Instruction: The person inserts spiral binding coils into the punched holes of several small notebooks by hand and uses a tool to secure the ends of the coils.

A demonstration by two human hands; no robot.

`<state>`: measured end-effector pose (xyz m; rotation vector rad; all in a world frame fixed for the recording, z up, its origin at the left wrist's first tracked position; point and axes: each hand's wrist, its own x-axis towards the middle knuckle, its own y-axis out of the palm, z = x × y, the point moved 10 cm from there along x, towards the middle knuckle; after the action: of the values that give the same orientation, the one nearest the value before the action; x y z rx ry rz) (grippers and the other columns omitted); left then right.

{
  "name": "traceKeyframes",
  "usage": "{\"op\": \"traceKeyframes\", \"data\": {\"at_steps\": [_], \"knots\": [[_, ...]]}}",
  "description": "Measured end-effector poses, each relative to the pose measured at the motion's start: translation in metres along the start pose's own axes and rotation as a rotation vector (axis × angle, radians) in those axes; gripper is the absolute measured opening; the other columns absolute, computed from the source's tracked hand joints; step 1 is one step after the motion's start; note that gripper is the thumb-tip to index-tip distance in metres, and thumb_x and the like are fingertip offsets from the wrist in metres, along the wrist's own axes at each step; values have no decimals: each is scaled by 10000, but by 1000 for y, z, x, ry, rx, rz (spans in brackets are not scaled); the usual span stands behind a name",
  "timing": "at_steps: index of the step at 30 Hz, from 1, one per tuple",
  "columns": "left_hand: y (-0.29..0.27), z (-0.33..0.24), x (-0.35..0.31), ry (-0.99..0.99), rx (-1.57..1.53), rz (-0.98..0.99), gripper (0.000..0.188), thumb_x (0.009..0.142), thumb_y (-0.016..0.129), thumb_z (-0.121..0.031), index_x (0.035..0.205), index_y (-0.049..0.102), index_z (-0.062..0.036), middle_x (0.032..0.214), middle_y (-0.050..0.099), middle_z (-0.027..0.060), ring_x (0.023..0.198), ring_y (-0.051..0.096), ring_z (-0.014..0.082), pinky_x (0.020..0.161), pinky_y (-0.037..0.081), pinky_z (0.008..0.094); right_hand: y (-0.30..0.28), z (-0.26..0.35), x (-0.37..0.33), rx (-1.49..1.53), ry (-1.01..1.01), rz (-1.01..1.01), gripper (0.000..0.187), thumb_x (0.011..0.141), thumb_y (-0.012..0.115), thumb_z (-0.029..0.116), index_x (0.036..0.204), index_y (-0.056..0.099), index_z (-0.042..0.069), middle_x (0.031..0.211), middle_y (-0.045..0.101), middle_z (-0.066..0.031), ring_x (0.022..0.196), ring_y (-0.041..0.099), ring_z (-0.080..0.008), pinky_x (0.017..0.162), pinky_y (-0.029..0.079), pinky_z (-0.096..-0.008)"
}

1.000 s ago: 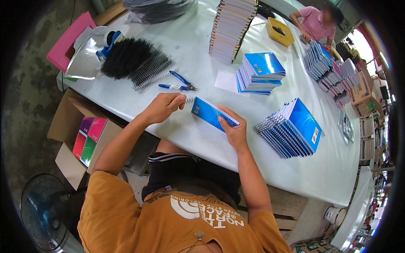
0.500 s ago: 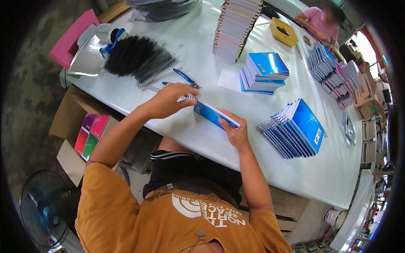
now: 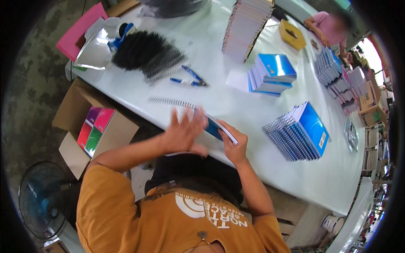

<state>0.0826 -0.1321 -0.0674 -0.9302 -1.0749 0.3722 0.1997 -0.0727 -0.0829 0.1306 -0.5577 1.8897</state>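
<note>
A blue-covered notebook (image 3: 214,130) is held up on edge at the near side of the table, my right hand (image 3: 234,142) gripping its right end. From the notebook's left end a dark spiral coil (image 3: 166,100) sticks out far to the left. My left hand (image 3: 184,131), smeared by motion, has its fingers spread beside that end of the notebook; whether it touches the coil I cannot tell. Beyond the coil lie blue-handled pliers (image 3: 182,81). Farther left is a heap of black spiral coils (image 3: 141,50).
Coil-bound blue notebooks (image 3: 310,130) stand stacked at right; unbound ones (image 3: 276,69) lie behind. A tall paper stack (image 3: 247,29) and yellow tray (image 3: 292,34) are at the back. An open carton (image 3: 114,135) and fan (image 3: 44,200) stand at left. A person (image 3: 331,27) sits across.
My left hand has swung down from above the coil, fingers opening, and the long coil now shows sticking out leftward. My right hand still grips the notebook, now tilted more on edge.
</note>
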Motion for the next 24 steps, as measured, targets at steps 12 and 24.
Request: {"op": "traceKeyframes", "data": {"at_steps": [12, 24], "knots": [[17, 48, -5, -200, -157, -375, 1028, 786, 317, -728, 1369, 157, 102, 1403, 112, 360, 1323, 52, 500, 1036, -68, 572, 22, 47, -18, -102, -383, -9, 407, 724, 536, -108, 1099, 609, 33, 1030, 644, -135, 875, 648, -283, 729, 522, -326], [18, -63, -43, 220, -587, 145, 1007, 696, 421, -751, 1310, 347, 44, 1356, 265, 327, 1284, 210, 488, 1040, 46, 609, 20, 16, -18, 13, -166, 1, 594, 740, 556, -78, 1306, 409, 25, 1057, 625, -167, 865, 638, -316, 715, 519, -342]]}}
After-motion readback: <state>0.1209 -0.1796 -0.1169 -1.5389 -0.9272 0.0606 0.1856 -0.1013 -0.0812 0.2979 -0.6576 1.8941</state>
